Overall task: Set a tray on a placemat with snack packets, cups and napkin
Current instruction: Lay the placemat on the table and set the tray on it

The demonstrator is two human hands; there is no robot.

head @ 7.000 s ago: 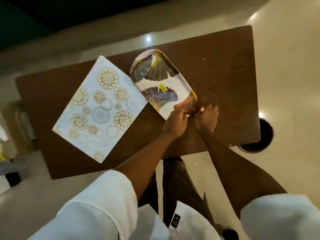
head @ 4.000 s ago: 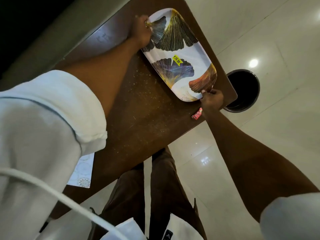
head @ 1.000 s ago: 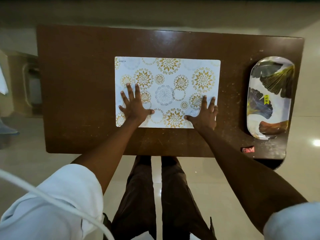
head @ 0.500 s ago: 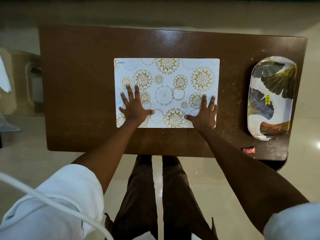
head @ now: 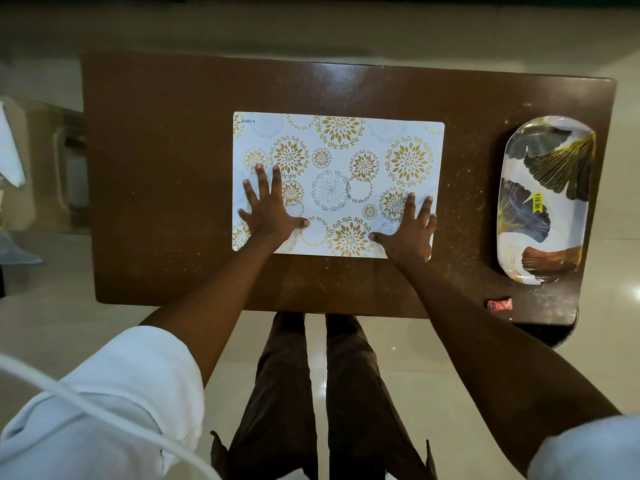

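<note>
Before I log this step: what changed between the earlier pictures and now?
The tray was gripped by both hands, shifted to the table's right end and let go. The placemat went from askew to square at centre; left hand and right hand now press flat on it. Red packet unmoved.

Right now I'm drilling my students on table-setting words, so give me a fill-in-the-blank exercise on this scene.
The left hand and right hand lie flat on the ____. The leaf-patterned tray sits at the table's ____ end. The tray's price sticker is ____. The small packet near the tray is ____.
Missing: placemat; right; yellow; red.
</note>
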